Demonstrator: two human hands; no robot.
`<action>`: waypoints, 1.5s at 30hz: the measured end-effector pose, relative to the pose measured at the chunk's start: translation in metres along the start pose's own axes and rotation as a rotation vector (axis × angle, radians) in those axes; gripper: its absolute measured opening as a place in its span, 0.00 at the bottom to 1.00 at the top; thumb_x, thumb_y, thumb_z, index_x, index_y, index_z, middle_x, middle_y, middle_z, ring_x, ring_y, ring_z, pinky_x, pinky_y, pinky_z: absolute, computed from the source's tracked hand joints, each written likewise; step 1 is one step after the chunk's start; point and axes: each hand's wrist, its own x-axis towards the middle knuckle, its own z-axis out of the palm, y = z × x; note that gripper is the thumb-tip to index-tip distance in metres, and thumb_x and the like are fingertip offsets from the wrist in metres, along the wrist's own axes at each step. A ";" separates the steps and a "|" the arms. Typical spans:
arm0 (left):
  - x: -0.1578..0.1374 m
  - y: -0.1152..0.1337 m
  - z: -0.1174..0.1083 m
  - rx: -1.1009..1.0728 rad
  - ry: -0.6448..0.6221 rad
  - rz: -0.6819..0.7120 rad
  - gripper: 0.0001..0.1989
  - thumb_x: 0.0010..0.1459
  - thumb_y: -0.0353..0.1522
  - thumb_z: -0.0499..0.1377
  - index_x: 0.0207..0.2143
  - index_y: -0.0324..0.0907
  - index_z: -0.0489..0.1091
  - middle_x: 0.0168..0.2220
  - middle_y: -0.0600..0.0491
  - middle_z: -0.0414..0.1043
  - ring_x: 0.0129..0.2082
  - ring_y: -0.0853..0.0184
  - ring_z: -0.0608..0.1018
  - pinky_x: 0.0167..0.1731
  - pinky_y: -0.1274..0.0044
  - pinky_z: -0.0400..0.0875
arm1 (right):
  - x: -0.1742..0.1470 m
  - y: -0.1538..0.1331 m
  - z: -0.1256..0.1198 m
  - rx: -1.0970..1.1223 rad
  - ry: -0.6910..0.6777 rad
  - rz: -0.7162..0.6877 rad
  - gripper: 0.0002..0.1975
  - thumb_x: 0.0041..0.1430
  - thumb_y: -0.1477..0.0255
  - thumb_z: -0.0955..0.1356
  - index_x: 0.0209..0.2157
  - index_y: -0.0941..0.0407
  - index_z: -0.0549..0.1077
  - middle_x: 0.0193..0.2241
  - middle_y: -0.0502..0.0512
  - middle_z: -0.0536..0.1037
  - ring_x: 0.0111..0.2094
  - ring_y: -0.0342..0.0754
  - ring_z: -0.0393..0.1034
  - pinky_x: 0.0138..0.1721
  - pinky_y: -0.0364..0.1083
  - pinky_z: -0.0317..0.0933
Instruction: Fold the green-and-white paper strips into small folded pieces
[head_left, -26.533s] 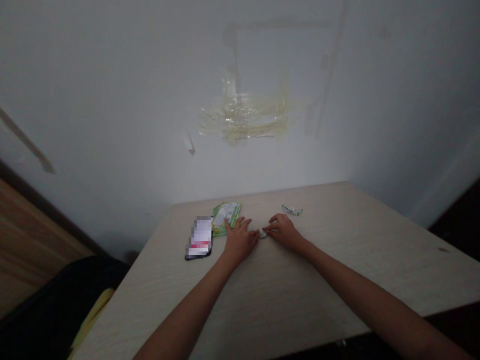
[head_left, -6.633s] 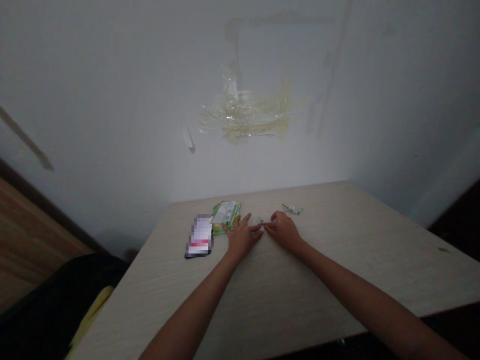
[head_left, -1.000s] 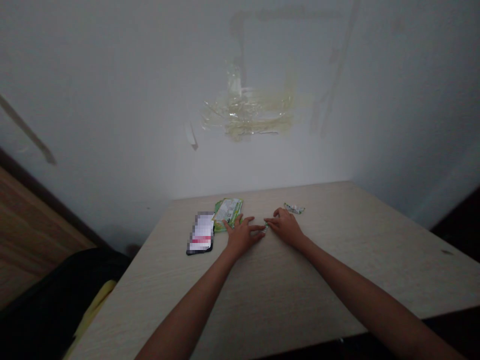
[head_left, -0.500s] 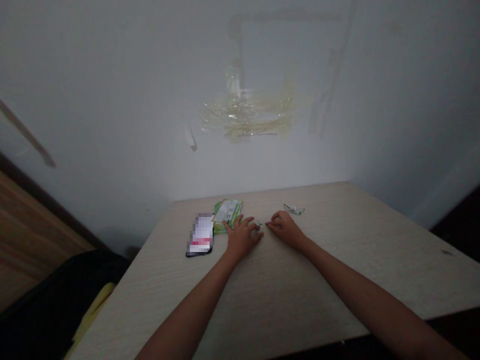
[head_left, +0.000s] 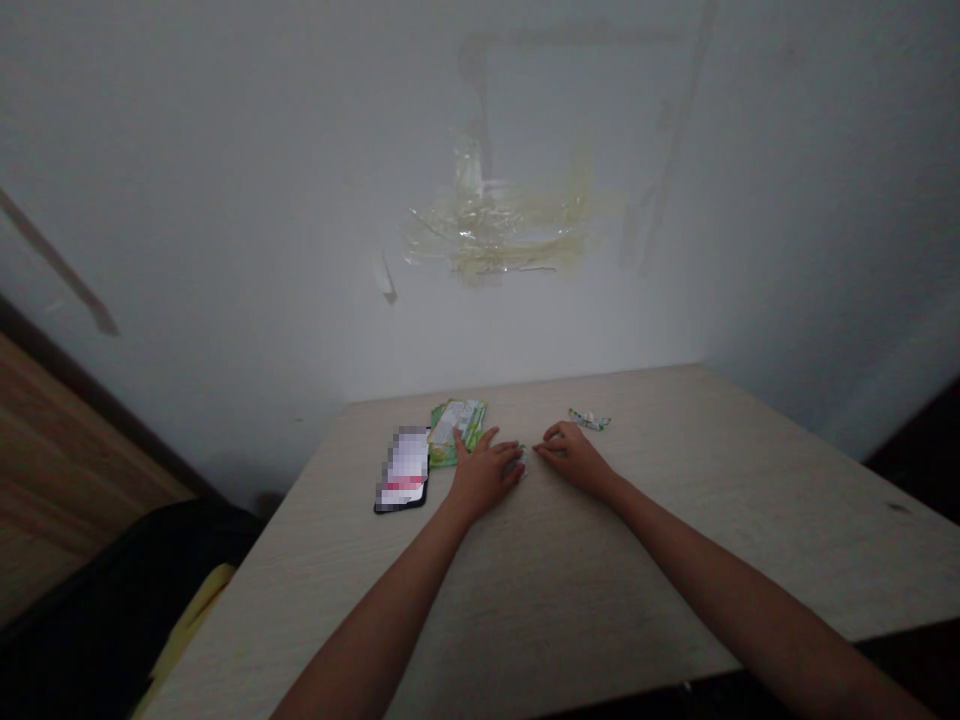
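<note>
From my distant place I look first at the small whitish-green piece [head_left: 523, 461]; it lies on the table [head_left: 570, 590], at the fingertips of the left hand [head_left: 484, 478] and in the space between both hands; it is partly covered, so its exact form I cannot tell. The left fingers are spread, and those nearest to the piece bend over it; whether they grasp it or only press on it, I cannot tell. The right hand [head_left: 576, 460] is just beside, apart from the piece; its thumb and forefinger come together at the tips, but if something thin is between them, it is too small for me to see.

About progress, I judge that the handling of this piece is somewhere in the middle; it is not laid aside, and it is not flat and free in view; a crumpled strip [head_left: 589, 419] of similar colours lies alone beyond the right hand, with no finger on it.

Farther out, a green packet [head_left: 459, 420] lies behind the left hand, whose outer fingers overlap its near edge in my view; a phone [head_left: 405, 470] with a blurred screen is next to the packet; on the wall behind, shiny tape [head_left: 495, 235] is stuck.
</note>
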 end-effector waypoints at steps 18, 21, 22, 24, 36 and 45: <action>0.007 -0.001 0.012 0.056 0.152 -0.117 0.10 0.62 0.42 0.55 0.43 0.54 0.73 0.50 0.55 0.75 0.63 0.53 0.61 0.55 0.38 0.18 | -0.001 -0.015 -0.008 0.139 -0.090 -0.153 0.07 0.60 0.69 0.69 0.38 0.52 0.81 0.41 0.59 0.72 0.46 0.51 0.65 0.49 0.52 0.62; 0.008 0.000 0.013 0.054 0.152 -0.151 0.10 0.62 0.42 0.55 0.43 0.53 0.73 0.49 0.55 0.76 0.62 0.53 0.61 0.56 0.38 0.21 | -0.001 -0.017 -0.008 0.120 -0.079 -0.171 0.07 0.60 0.70 0.69 0.37 0.52 0.81 0.40 0.59 0.72 0.46 0.51 0.65 0.49 0.52 0.62; 0.009 0.000 0.014 0.050 0.152 -0.161 0.11 0.62 0.43 0.55 0.43 0.53 0.73 0.49 0.54 0.75 0.62 0.53 0.61 0.56 0.38 0.22 | -0.001 -0.018 -0.009 0.118 -0.076 -0.180 0.07 0.60 0.70 0.69 0.37 0.52 0.81 0.40 0.59 0.72 0.46 0.51 0.65 0.49 0.52 0.62; 0.010 0.000 0.015 0.041 0.152 -0.181 0.11 0.61 0.43 0.56 0.43 0.54 0.73 0.49 0.55 0.75 0.62 0.52 0.61 0.56 0.38 0.24 | -0.001 -0.020 -0.009 0.116 -0.070 -0.195 0.07 0.60 0.71 0.69 0.37 0.52 0.81 0.40 0.59 0.72 0.45 0.51 0.65 0.49 0.52 0.62; 0.012 0.000 0.019 -0.005 0.158 -0.251 0.11 0.59 0.44 0.58 0.42 0.54 0.73 0.51 0.55 0.73 0.63 0.50 0.58 0.58 0.39 0.28 | 0.001 -0.026 -0.009 0.094 -0.111 -0.313 0.06 0.58 0.76 0.69 0.33 0.54 0.80 0.42 0.59 0.72 0.49 0.53 0.64 0.51 0.54 0.61; 0.012 -0.001 0.019 -0.003 0.155 -0.273 0.11 0.59 0.44 0.58 0.42 0.53 0.73 0.52 0.55 0.72 0.62 0.51 0.59 0.60 0.42 0.34 | -0.001 -0.037 -0.017 0.117 -0.168 -0.363 0.06 0.61 0.72 0.68 0.35 0.54 0.79 0.41 0.59 0.72 0.49 0.52 0.64 0.51 0.53 0.61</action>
